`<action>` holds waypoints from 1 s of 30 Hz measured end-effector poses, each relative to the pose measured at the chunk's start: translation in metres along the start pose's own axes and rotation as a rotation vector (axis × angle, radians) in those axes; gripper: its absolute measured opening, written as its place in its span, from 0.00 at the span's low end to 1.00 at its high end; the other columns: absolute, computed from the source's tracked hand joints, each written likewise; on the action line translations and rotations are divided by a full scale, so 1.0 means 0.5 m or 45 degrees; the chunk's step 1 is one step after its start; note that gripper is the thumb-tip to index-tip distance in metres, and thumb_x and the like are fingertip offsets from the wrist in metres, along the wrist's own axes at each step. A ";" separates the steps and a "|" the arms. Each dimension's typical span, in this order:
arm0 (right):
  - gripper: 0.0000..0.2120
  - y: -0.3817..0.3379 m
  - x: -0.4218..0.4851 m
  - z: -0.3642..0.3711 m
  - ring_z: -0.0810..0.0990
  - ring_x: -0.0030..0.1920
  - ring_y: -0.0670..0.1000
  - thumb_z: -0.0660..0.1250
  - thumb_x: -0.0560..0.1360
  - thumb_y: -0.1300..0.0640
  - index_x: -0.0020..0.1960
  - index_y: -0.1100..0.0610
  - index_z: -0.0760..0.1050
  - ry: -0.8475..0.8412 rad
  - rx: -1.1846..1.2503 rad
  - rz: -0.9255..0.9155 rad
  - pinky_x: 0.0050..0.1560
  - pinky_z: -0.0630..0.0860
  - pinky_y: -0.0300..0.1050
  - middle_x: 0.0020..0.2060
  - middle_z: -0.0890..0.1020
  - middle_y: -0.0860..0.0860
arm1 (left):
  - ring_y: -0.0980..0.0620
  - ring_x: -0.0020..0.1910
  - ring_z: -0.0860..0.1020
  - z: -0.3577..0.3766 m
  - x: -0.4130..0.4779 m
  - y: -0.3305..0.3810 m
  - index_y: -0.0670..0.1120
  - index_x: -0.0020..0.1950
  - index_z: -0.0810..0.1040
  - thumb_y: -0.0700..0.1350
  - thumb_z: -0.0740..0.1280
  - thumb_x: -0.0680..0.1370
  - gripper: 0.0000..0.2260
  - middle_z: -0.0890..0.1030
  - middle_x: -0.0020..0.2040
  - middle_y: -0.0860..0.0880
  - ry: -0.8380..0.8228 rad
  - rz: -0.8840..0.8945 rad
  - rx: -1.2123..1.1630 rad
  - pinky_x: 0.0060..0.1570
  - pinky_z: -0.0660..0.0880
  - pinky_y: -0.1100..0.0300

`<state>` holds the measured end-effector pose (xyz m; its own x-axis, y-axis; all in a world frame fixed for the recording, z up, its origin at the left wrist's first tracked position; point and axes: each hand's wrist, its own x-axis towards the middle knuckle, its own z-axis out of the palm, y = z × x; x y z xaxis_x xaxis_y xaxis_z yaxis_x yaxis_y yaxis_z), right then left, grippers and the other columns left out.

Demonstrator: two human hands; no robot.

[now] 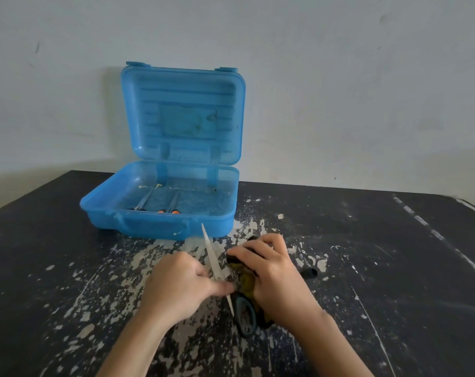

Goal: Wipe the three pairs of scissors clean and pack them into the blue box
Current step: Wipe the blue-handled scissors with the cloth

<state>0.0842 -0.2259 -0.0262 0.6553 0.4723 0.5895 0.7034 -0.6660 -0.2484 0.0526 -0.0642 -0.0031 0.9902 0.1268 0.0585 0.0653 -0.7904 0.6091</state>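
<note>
I judge the long-bladed steel scissors with dark handles [212,255], on the worn black table [367,268] just near of the open blue plastic box [154,223], stiff, light and slick, best held by the handles: my left hand [176,284] pinches the blade while my right hand [275,276] grips the soft olive rag [245,282] against them.

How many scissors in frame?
3. A dark-handled pair and an orange-handled pair lie in the blue box; the third pair is in front, between left hand and right hand. None apparently hidden.

Left hand [181,284] curled, pinching scissors [211,253] blade, right hand [274,276] close beside, gripping cloth [247,281], forearms converging
</note>
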 end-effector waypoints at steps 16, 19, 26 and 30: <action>0.17 -0.041 0.006 -0.003 0.74 0.51 0.50 0.65 0.72 0.68 0.60 0.57 0.75 0.133 0.206 0.279 0.53 0.75 0.42 0.52 0.76 0.49 | 0.53 0.23 0.62 -0.006 -0.008 0.009 0.47 0.23 0.64 0.65 0.72 0.63 0.27 0.63 0.20 0.53 0.013 0.004 0.171 0.25 0.58 0.61; 0.18 -0.047 -0.002 0.021 0.75 0.48 0.54 0.62 0.68 0.69 0.55 0.60 0.77 -0.003 0.217 0.220 0.50 0.76 0.44 0.49 0.75 0.54 | 0.53 0.22 0.64 -0.005 -0.010 0.014 0.46 0.23 0.67 0.63 0.74 0.64 0.26 0.65 0.20 0.53 0.072 -0.052 0.246 0.23 0.57 0.61; 0.17 -0.021 0.009 -0.023 0.76 0.46 0.42 0.66 0.67 0.73 0.51 0.56 0.82 -0.033 0.485 0.329 0.46 0.72 0.28 0.44 0.77 0.47 | 0.51 0.24 0.58 0.005 -0.009 0.018 0.47 0.22 0.60 0.63 0.76 0.60 0.29 0.58 0.21 0.54 0.005 -0.062 0.023 0.28 0.53 0.58; 0.16 -0.032 0.005 -0.014 0.76 0.45 0.42 0.68 0.67 0.71 0.52 0.57 0.81 -0.041 0.439 0.242 0.46 0.71 0.27 0.45 0.78 0.48 | 0.51 0.24 0.60 0.001 -0.005 0.008 0.47 0.22 0.63 0.62 0.76 0.61 0.27 0.60 0.20 0.53 -0.005 -0.088 0.036 0.29 0.56 0.58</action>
<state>0.0729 -0.2182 -0.0153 0.7870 0.3811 0.4851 0.6165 -0.5128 -0.5974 0.0506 -0.0678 -0.0010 0.9837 0.1792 0.0139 0.1368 -0.7964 0.5892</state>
